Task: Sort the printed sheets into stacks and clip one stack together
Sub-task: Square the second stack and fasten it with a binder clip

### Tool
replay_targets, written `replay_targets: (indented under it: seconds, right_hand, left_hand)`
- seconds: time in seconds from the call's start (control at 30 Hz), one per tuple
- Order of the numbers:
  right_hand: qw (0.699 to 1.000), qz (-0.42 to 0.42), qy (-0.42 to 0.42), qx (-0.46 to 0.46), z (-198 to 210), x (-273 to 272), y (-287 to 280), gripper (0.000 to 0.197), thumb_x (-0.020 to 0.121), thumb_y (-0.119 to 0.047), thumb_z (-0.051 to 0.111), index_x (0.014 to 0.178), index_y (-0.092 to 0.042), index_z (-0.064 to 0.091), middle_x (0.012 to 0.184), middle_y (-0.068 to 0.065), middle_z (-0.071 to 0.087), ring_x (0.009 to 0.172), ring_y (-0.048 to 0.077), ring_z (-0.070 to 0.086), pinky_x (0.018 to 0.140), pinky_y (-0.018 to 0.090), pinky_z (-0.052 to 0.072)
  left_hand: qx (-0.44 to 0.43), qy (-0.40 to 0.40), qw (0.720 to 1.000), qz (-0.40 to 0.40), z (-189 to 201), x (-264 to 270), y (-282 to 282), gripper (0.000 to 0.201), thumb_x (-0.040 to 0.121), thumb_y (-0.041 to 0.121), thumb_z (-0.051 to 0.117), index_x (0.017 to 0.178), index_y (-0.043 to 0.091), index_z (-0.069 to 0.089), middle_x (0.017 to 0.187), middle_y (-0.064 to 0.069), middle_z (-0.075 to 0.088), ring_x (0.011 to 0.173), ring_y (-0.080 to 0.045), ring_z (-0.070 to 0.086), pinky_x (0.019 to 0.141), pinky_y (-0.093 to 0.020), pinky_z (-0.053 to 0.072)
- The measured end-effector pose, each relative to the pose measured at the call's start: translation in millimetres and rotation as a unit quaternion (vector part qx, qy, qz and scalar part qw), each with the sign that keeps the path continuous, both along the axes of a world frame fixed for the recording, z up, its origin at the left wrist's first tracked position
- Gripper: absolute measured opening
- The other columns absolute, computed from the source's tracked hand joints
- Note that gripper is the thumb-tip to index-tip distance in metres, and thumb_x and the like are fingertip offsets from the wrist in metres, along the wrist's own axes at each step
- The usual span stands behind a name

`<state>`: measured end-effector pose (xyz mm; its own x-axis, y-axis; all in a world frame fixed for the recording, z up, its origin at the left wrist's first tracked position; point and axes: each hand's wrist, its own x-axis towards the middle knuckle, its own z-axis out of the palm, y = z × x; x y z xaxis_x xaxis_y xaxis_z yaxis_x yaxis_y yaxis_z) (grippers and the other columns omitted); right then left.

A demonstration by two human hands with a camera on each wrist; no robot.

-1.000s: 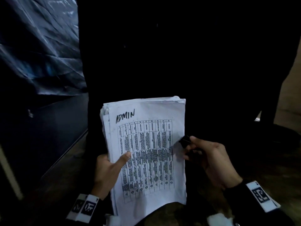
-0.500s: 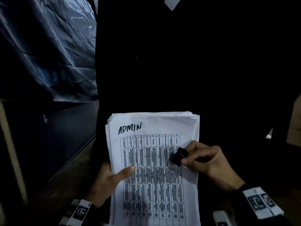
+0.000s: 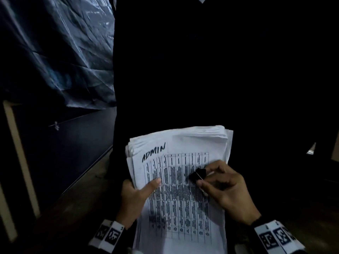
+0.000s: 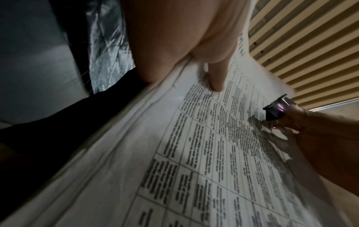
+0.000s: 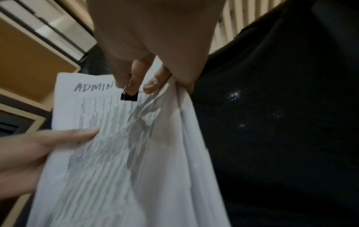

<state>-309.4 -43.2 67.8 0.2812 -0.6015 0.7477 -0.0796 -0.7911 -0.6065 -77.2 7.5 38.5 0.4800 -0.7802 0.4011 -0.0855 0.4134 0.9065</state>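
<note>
A thick stack of printed sheets (image 3: 179, 208) with "ADMIN" handwritten at its top left is held up in front of me. My left hand (image 3: 135, 195) grips the stack's left edge, thumb lying across the printed table (image 4: 213, 73). A small black binder clip (image 3: 197, 174) is pinched in my right hand (image 3: 225, 189), which hovers over the right half of the top sheet. The clip (image 4: 276, 110) sits over the page, not on an edge. In the right wrist view the binder clip (image 5: 129, 96) shows under my fingertips, near the "ADMIN" sheet (image 5: 97, 138).
A dark seat or cloth (image 3: 201, 70) fills the space behind the stack. Crumpled dark plastic sheeting (image 3: 60, 52) hangs at the upper left. A pale wooden frame (image 3: 20, 153) runs down the left. Wooden slats (image 4: 310, 46) are overhead.
The stack has tilted and sits lower and further right in view. My right hand with the clip has moved left from the stack's right edge to over the page.
</note>
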Motion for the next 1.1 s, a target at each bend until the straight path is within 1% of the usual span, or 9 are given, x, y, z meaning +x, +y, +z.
replay_targets:
  seconds: [0.2, 0.3, 0.4, 0.53, 0.63, 0.7, 0.8, 0.93, 1.1]
  right_hand:
    - [0.987, -0.077, -0.017, -0.142, 27.0, 0.8, 8.5, 0.013, 0.075, -0.019, 0.077, 0.073, -0.006, 0.077, 0.098, 0.008, 0.062, 0.09, 0.021, 0.065, 0.077, 0.03, 0.053]
    - [0.97, -0.117, 0.042, -0.21, 10.5, 8.0, 17.5, 0.015, 0.079, -0.022, 0.075, 0.074, -0.007, 0.076, 0.099, 0.006, 0.062, 0.092, 0.018, 0.064, 0.075, 0.031, 0.054]
    - [0.962, -0.12, 0.064, -0.236, 4.3, 14.9, 19.3, 0.02, 0.082, -0.025, 0.071, 0.074, -0.007, 0.074, 0.1, 0.006, 0.063, 0.094, 0.019, 0.063, 0.076, 0.034, 0.053]
    - [0.973, -0.12, 0.029, -0.193, 11.9, 10.0, 11.2, 0.019, 0.079, -0.027, 0.072, 0.072, -0.009, 0.076, 0.098, 0.003, 0.062, 0.096, 0.012, 0.062, 0.08, 0.027, 0.052]
    - [0.99, -0.094, 0.035, -0.096, -1.5, 8.8, 9.3, 0.023, 0.076, -0.035, 0.071, 0.071, -0.014, 0.077, 0.098, -0.004, 0.062, 0.094, 0.007, 0.061, 0.076, 0.027, 0.053]
    - [0.994, -0.082, 0.031, -0.069, -4.8, 10.3, 10.8, 0.024, 0.075, -0.037, 0.071, 0.072, -0.014, 0.078, 0.098, -0.005, 0.062, 0.095, 0.008, 0.062, 0.078, 0.029, 0.053]
    - [0.992, -0.079, 0.003, -0.094, 8.2, 12.7, 13.8, 0.022, 0.076, -0.035, 0.072, 0.073, -0.014, 0.078, 0.099, -0.003, 0.064, 0.095, 0.013, 0.063, 0.081, 0.029, 0.053]
    - [0.992, -0.092, 0.004, -0.091, -2.3, 11.9, 10.3, 0.017, 0.077, -0.035, 0.072, 0.072, -0.019, 0.077, 0.1, -0.01, 0.062, 0.096, 0.016, 0.063, 0.08, 0.033, 0.053]
    - [0.992, -0.09, -0.01, -0.084, -6.5, 14.7, 9.6, 0.02, 0.077, -0.035, 0.071, 0.072, -0.016, 0.078, 0.099, -0.005, 0.062, 0.095, 0.017, 0.063, 0.079, 0.035, 0.053]
  left_hand:
    - [-0.067, -0.027, 0.997, 0.018, 41.3, -6.2, 4.7, 0.021, 0.065, 0.029, 0.078, 0.083, 0.022, 0.069, 0.079, 0.012, 0.076, 0.075, -0.003, 0.071, 0.065, -0.024, 0.057]
    - [-0.064, -0.038, 0.995, 0.065, 33.9, -15.7, 3.7, 0.014, 0.071, 0.026, 0.078, 0.08, 0.019, 0.07, 0.072, 0.006, 0.075, 0.07, -0.011, 0.071, 0.063, -0.033, 0.059]
    - [-0.062, -0.043, 0.993, 0.095, 32.6, -25.7, 2.8, 0.029, 0.074, 0.029, 0.079, 0.087, 0.005, 0.071, 0.078, -0.011, 0.073, 0.076, -0.026, 0.071, 0.067, -0.044, 0.059]
    - [-0.049, -0.033, 0.993, 0.102, 30.4, -23.1, 2.7, 0.022, 0.073, 0.029, 0.079, 0.081, 0.012, 0.068, 0.077, -0.004, 0.071, 0.068, -0.012, 0.069, 0.064, -0.041, 0.059]
    - [-0.001, -0.005, 0.996, 0.088, 13.5, -26.2, 4.1, 0.049, 0.064, 0.042, 0.083, 0.082, -0.001, 0.067, 0.08, -0.025, 0.07, 0.07, -0.039, 0.068, 0.067, -0.056, 0.056]
    - [0.002, 0.004, 0.997, 0.077, 12.1, -29.1, 4.4, 0.053, 0.065, 0.038, 0.084, 0.085, -0.007, 0.065, 0.085, -0.033, 0.067, 0.066, -0.036, 0.065, 0.068, -0.06, 0.054]
    - [-0.02, -0.003, 0.996, 0.089, 24.5, -25.3, 0.4, 0.048, 0.07, 0.036, 0.081, 0.087, -0.006, 0.066, 0.084, -0.032, 0.068, 0.068, -0.025, 0.063, 0.068, -0.054, 0.057]
    - [-0.003, -0.013, 0.995, 0.096, 16.4, -20.9, -1.1, 0.054, 0.063, 0.042, 0.084, 0.086, -0.003, 0.066, 0.082, -0.026, 0.07, 0.071, -0.039, 0.068, 0.069, -0.057, 0.058]
    - [-0.013, -0.005, 0.996, 0.09, 14.5, -25.3, -1.1, 0.07, 0.053, 0.059, 0.083, 0.092, 0.002, 0.069, 0.084, -0.023, 0.072, 0.076, -0.027, 0.071, 0.072, -0.054, 0.059]
